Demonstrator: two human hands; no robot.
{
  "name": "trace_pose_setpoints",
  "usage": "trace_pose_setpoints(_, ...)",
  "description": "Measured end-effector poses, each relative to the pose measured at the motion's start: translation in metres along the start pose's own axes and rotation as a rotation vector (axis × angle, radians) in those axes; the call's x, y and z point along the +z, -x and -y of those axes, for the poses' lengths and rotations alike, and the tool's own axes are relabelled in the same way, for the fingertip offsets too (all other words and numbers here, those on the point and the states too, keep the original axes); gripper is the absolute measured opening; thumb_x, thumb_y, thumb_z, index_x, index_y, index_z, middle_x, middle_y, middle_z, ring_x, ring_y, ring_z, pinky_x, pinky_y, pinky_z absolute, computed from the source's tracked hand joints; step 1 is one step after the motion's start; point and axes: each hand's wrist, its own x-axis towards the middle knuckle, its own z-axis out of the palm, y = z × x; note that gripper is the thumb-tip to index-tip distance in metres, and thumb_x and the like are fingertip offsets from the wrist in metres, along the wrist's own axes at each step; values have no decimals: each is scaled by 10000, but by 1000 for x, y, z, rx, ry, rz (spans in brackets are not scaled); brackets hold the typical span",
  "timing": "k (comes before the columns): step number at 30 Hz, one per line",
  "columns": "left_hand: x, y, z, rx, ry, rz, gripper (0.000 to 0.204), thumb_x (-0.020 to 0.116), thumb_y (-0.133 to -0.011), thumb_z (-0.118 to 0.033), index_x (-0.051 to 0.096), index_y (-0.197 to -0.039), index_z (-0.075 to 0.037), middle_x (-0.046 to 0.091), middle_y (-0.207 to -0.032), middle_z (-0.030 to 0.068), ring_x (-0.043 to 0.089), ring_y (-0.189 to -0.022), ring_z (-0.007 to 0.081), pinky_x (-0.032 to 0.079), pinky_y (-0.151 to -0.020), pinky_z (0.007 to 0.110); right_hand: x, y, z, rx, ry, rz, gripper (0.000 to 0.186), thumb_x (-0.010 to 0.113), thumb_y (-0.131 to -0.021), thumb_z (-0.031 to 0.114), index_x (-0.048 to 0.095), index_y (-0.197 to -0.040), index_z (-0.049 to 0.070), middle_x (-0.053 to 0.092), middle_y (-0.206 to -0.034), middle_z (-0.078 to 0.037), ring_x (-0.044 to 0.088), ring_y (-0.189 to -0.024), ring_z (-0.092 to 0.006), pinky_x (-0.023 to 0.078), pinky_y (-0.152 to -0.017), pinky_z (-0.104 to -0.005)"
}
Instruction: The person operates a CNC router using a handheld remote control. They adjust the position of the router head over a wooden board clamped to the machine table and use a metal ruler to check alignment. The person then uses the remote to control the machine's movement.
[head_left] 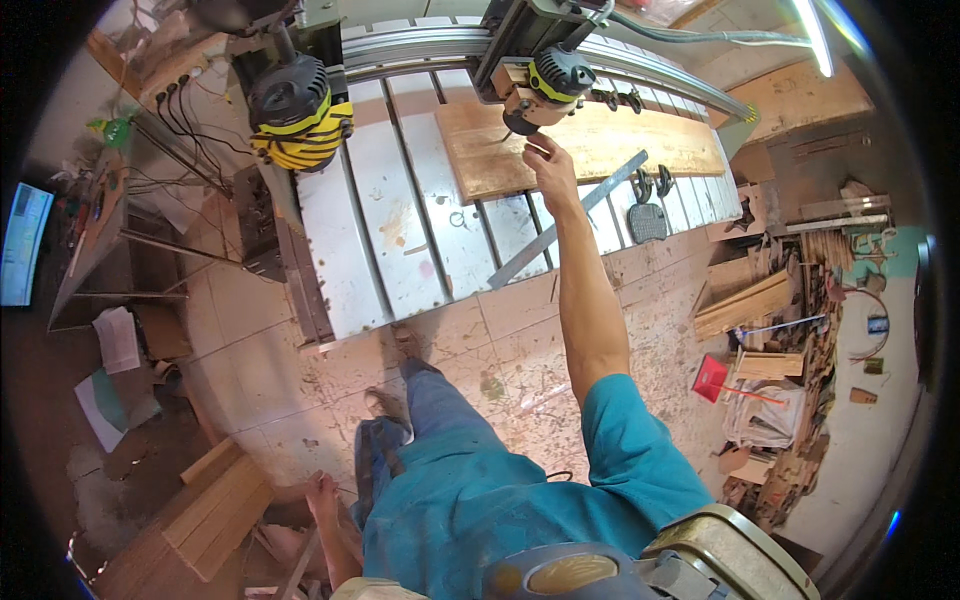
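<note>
My right arm stretches over the machine table, and my right hand point(549, 168) is at the lower end of a black and yellow-green router point(561, 75). Its fingers are bent together just beneath the router's dark round nose; whatever they pinch is too small to make out. Below the router lies a long wooden board point(610, 143) on the slotted white table point(405, 225). A steel straightedge point(570, 218) runs slantwise under my forearm, one end overlapping the board. My left hand point(322, 496) hangs low by my side, away from the table, and its fingers are not clear.
A second router point(290, 100) with a yellow-and-black striped wrap is at the left of the gantry rail point(415, 48). Black clamps point(652, 182) grip the board's edge. Scrap wood point(742, 305) and a red dustpan point(709, 378) are at right; planks point(218, 510) lie lower left.
</note>
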Motion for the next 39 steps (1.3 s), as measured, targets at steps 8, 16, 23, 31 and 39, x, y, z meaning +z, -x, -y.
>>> trace_pose_setpoints(8, 16, 39, 40, -42, -311, 27, 342, 645, -930, -210, 603, -1191, 6, 636, -814, 63, 592, -632, 139, 485, -580, 292, -1, -48, -28, 161, -240, 92, 276, 713, -934, 106, 646, -1177, -5, 688, -1064, -27, 642, -900, -134, 511, -798, -261)
trace_pose_setpoints(16, 3, 13, 59, -121, -135, 119, 312, 678, -928, -202, 629, -1155, 6, 649, -820, 65, 595, -667, 129, 488, -594, 291, 2, -50, -32, 0, -170, 13, 231, 719, -910, 17, 668, -1124, -53, 714, -1052, -60, 664, -916, -130, 538, -789, -274)
trace_pose_setpoints(23, 22, 13, 26, -16, -116, 53, 315, 649, -954, -149, 613, -1216, 23, 670, -855, 92, 636, -729, 138, 509, -620, 289, 2, -47, -30, 25, -136, -39, 219, 718, -901, -5, 683, -1111, -58, 723, -1044, -71, 674, -894, -133, 543, -814, -263)
trace_pose_setpoints(31, 41, 27, 34, -87, -90, 65, 382, 663, -928, -156, 590, -1255, 29, 688, -932, 126, 663, -763, 175, 536, -623, 305, 5, -46, -25, 20, -131, -82, 220, 733, -896, 11, 694, -1104, -45, 722, -1054, -73, 678, -899, -138, 562, -804, -278)
trace_pose_setpoints(39, 51, 26, 60, -118, -82, 50, 465, 661, -934, -215, 565, -1320, 26, 695, -967, 138, 664, -776, 168, 539, -634, 292, 1, -47, -32, 13, -197, -26, 210, 757, -881, 35, 705, -1079, -13, 713, -975, -52, 655, -825, -129, 533, -753, -269)
